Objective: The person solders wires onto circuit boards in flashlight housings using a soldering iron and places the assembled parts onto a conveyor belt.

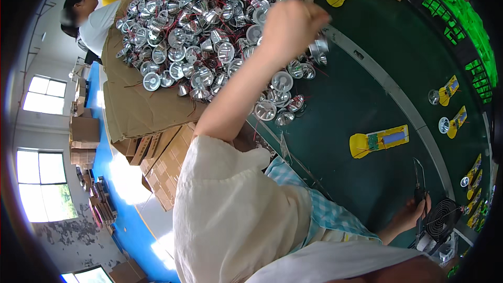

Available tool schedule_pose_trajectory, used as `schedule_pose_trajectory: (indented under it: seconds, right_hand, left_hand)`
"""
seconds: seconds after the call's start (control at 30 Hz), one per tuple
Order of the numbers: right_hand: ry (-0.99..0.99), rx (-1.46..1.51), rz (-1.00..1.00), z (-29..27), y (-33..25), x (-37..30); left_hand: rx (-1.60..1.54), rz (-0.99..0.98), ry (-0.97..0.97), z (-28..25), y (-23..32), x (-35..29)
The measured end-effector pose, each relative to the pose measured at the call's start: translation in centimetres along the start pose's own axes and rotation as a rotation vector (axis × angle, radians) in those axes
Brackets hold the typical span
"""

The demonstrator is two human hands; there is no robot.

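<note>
My left hand is raised over the right side of a big heap of silvery lamp reflector cups with red wires. Its fingers are closed, and a motion-blurred reflector cup hangs just below them, seemingly by its wires. At the lower right, my right hand grips the dark handle of a soldering iron, its bent metal tip pointing up and away. On the green bench between my hands lies a yellow lamp housing with a green circuit board and a blue-violet battery.
A cardboard sheet lies under the heap. Beyond a curved metal rail, yellow housings with reflectors line the belt. Green parts fill black crates at the far right. A black round fan stands beside my right hand. Two people sit far left.
</note>
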State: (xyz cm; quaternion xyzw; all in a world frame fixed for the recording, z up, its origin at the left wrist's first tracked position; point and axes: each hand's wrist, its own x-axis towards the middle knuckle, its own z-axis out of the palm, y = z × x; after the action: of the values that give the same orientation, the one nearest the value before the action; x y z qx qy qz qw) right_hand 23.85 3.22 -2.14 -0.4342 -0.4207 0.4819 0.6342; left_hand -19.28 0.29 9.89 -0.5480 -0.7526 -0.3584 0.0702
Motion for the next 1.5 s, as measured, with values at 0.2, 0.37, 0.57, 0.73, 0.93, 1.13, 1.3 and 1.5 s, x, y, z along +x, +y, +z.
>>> schedule_pose_trajectory:
  seconds: [0.2,0.37,0.57,0.73,0.93,1.13,1.3,1.5]
  right_hand:
    - [-0.151,-0.053,-0.051,2.3,-1.0,-1.7]
    - [-0.339,0.012,0.043,6.3,-0.7,-3.0]
    - [-0.293,-0.029,0.123,6.0,-0.6,-2.9]
    - [-0.252,-0.081,0.162,6.7,-0.1,-3.2]
    - [-0.239,-0.118,0.182,7.4,0.5,-3.2]
    - [-0.254,-0.148,0.168,7.9,1.0,-3.1]
    - [-0.262,-0.136,0.174,8.0,1.1,-3.0]
    - [-0.282,-0.200,0.146,8.0,1.1,-3.1]
  left_hand:
    - [-0.259,0.078,-0.282,6.4,5.2,-7.4]
    - [-0.319,-0.016,-0.280,7.6,5.2,-9.4]
    - [-0.437,-0.005,-0.432,11.2,7.5,-10.5]
    - [-0.432,0.007,-0.459,11.1,8.4,-11.3]
    - [-0.397,0.071,-0.468,11.5,8.0,-11.6]
    - [-0.394,0.093,-0.466,11.6,7.8,-11.7]
    - [-0.404,0.092,-0.474,11.6,7.7,-11.6]
    - [-0.383,0.116,-0.469,11.6,7.7,-11.5]
